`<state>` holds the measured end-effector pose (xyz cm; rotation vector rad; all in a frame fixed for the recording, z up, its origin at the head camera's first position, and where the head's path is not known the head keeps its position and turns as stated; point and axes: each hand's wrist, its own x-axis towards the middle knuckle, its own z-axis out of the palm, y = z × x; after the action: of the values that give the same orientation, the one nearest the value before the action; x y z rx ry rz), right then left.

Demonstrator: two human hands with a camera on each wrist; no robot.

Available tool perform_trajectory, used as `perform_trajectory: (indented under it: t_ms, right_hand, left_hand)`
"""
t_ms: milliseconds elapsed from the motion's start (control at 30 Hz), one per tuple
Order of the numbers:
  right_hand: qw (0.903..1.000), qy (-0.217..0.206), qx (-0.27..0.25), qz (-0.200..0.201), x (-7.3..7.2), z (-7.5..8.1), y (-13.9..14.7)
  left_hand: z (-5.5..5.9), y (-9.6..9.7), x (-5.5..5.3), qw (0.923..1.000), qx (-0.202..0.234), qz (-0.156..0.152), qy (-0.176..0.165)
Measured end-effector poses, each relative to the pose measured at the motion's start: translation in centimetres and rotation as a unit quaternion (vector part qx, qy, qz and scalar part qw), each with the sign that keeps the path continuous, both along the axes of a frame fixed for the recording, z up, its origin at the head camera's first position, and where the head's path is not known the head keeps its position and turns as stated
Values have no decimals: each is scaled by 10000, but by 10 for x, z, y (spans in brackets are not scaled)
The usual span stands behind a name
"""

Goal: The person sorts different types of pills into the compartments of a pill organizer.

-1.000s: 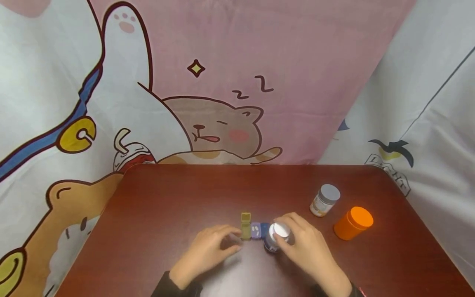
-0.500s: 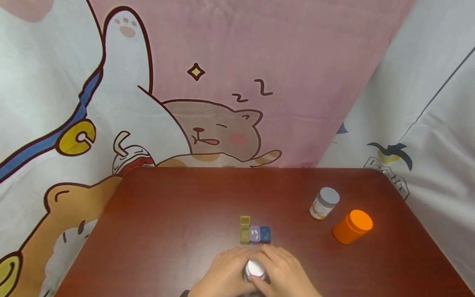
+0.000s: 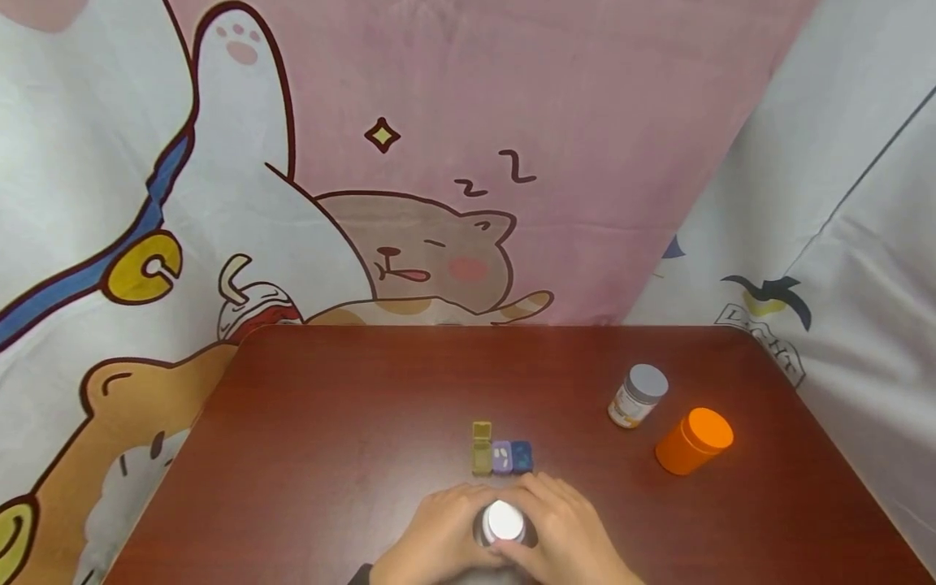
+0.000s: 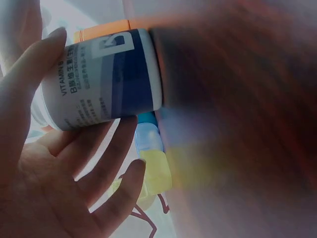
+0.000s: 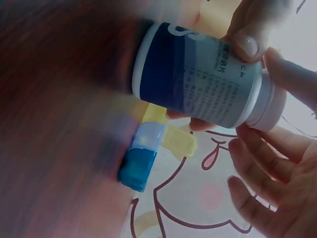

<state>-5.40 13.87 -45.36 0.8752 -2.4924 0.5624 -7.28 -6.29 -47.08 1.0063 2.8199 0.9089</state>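
Note:
A white-and-blue vitamin B bottle (image 4: 114, 79) with a white cap (image 3: 503, 521) is upright at the near side of the table, its base at or close to the tabletop. My left hand (image 3: 441, 530) grips the bottle's body between thumb and fingers. On the cap, my right hand (image 3: 565, 528) has its thumb and fingers pinched round the rim, as the right wrist view shows. Just beyond both hands lies a small pill box (image 3: 501, 457) with yellow, purple and blue compartments. The yellow lid (image 3: 482, 431) stands open; white pills (image 3: 500, 457) show in the purple compartment.
A white jar with a grey lid (image 3: 639, 396) stands at the back right of the dark red table (image 3: 351, 398). Nearer and further right is an orange bottle (image 3: 693, 441). A printed cloth (image 3: 585, 122) hangs behind the table.
My right hand has brought the vitamin bottle from beside the pill box towards me. My left hand has left the pill box's side and taken hold of the bottle; the right hand is on its cap.

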Motion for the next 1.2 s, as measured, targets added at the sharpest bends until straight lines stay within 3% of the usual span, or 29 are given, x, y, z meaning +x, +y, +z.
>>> perform_trajectory:
  t_ms: [267,433,667,933,1200]
  right_hand:
    - [9963,-157,-396,750,-10,-3,5]
    - [9939,-311,-559,902,-11,-5,7]
    - [9914,-392,-694,1041,-13,-6,8]
    - [9889,-542,-678,1208,-12,-6,9]
    - [9882,-498,-396,1396,-10,-3,9]
  left_hand:
    - [0,-2,-1,9998,-180,25,73]
    - [1,-1,-2,9999,-92,42,-51]
    - [0,-2,-5,9999,-109,28,132]
    - [0,-3,-5,9996,-72,34,-281]
    - [3,-1,-5,9990,-297,93,-313]
